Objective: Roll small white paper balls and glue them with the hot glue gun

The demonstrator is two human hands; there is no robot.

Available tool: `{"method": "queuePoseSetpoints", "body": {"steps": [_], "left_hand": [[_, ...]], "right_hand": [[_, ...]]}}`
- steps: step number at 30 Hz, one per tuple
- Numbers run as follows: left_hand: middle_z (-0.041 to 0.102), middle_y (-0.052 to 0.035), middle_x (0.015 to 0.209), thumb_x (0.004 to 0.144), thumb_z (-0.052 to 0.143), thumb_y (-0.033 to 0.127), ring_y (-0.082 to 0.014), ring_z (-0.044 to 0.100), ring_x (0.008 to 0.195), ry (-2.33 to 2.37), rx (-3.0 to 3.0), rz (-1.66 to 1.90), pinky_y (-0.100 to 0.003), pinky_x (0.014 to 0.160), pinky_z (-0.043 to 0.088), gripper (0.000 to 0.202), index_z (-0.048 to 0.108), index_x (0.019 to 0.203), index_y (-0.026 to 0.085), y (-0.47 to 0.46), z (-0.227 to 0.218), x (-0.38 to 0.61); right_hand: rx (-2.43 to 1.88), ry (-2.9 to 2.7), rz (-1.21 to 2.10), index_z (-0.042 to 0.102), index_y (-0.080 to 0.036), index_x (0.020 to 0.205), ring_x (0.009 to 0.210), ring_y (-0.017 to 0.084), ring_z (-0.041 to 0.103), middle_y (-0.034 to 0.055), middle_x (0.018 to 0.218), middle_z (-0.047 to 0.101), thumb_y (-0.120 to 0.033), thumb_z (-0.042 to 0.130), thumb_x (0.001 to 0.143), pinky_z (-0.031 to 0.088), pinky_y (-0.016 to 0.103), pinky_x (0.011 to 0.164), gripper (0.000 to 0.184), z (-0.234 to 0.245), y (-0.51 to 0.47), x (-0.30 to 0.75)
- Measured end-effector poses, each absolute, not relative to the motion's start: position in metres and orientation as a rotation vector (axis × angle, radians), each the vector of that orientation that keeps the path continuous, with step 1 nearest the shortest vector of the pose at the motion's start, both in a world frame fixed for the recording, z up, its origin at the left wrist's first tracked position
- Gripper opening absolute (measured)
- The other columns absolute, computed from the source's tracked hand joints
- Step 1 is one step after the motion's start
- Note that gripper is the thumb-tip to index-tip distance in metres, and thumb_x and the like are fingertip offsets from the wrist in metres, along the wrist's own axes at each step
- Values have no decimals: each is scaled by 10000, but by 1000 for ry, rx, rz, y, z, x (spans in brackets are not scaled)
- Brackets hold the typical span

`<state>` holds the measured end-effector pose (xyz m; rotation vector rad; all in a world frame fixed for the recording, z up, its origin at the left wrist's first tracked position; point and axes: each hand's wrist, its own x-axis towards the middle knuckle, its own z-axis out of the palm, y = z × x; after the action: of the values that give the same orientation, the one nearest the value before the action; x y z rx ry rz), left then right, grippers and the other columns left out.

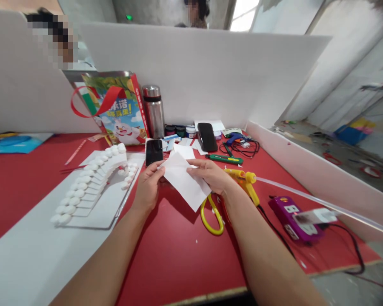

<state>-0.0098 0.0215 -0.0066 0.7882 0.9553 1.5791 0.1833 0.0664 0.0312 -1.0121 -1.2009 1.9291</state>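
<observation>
Both of my hands hold one white sheet of paper point(185, 182) just above the red table point(178, 250). My left hand point(148, 187) pinches its left corner with closed fingers. My right hand point(212, 175) grips the sheet's upper right edge, thumb on top. Partly hidden under my right wrist lie yellow-handled scissors point(212, 219). A yellow glue gun point(247, 182) rests just right of my right hand. A white paper model with rows of round white beads point(92, 187) sits on a white board to the left of my left hand.
Beyond the paper lie two black phones point(154, 151) point(207, 136), a green utility knife point(225, 159), small paint jars point(178, 130), a steel flask point(153, 110) and a colourful gift bag point(118, 108). A purple power strip point(293, 219) with cables sits right. White partitions point(204, 72) enclose the desk; people sit behind them.
</observation>
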Motion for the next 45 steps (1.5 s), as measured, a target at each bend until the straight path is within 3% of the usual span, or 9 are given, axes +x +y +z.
{"method": "queuePoseSetpoints", "body": {"steps": [12, 18, 22, 27, 33, 38, 42, 45], "left_hand": [[693, 21, 677, 737, 726, 266, -107, 611, 534, 1017, 733, 1714, -198, 528, 479, 194, 694, 899, 163, 21, -1, -7], [710, 12, 717, 816, 720, 318, -136, 653, 601, 1013, 835, 1650, -229, 603, 509, 209, 701, 970, 179, 21, -7, -9], [736, -14, 792, 839, 733, 393, -174, 677, 656, 1108, 912, 1577, -275, 643, 539, 292, 705, 1045, 187, 19, -12, -9], [703, -4, 745, 842, 738, 423, -167, 638, 592, 1198, 1003, 1509, -266, 570, 517, 319, 706, 1054, 187, 19, -17, -8], [722, -13, 773, 812, 776, 425, -163, 651, 614, 1118, 932, 1543, -276, 620, 537, 330, 714, 1026, 181, 21, -16, -8], [734, 2, 780, 772, 814, 354, -146, 671, 666, 1016, 809, 1579, -263, 699, 541, 276, 721, 967, 183, 22, -14, -8], [705, 19, 721, 725, 832, 318, -133, 649, 628, 1005, 725, 1604, -254, 664, 537, 254, 709, 895, 176, 22, -11, -6], [662, 27, 662, 717, 812, 308, -110, 586, 552, 1021, 717, 1621, -219, 560, 481, 233, 705, 869, 167, 22, -7, -5]], "right_hand": [[-1014, -1141, 1896, 805, -164, 1062, 650, 142, 706, 49, 842, 805, -137, 664, 804, 550, 231, 581, 296, 33, 62, 176], [-1006, -1220, 1871, 771, -178, 1135, 681, 160, 716, 47, 853, 799, -186, 708, 811, 571, 257, 625, 331, 31, 62, 178], [-982, -1321, 1843, 780, -166, 985, 687, 168, 710, 46, 814, 782, -267, 756, 801, 571, 267, 646, 212, 27, 63, 178], [-999, -1405, 1775, 780, -187, 908, 712, 169, 705, 25, 780, 761, -341, 783, 797, 558, 265, 675, 189, 23, 65, 177], [-971, -1480, 1747, 791, -175, 959, 735, 176, 706, 33, 825, 777, -361, 791, 795, 553, 270, 671, 248, 23, 65, 179], [-943, -1327, 1805, 801, -163, 958, 696, 159, 702, 33, 813, 787, -334, 857, 706, 555, 263, 657, 310, 24, 65, 180], [-920, -1226, 1864, 803, -189, 1074, 673, 151, 703, 32, 855, 802, -280, 873, 666, 556, 270, 653, 424, 28, 64, 180], [-960, -1227, 1854, 817, -186, 1053, 676, 152, 703, 40, 862, 804, -251, 852, 678, 547, 265, 639, 382, 30, 64, 181]]}}
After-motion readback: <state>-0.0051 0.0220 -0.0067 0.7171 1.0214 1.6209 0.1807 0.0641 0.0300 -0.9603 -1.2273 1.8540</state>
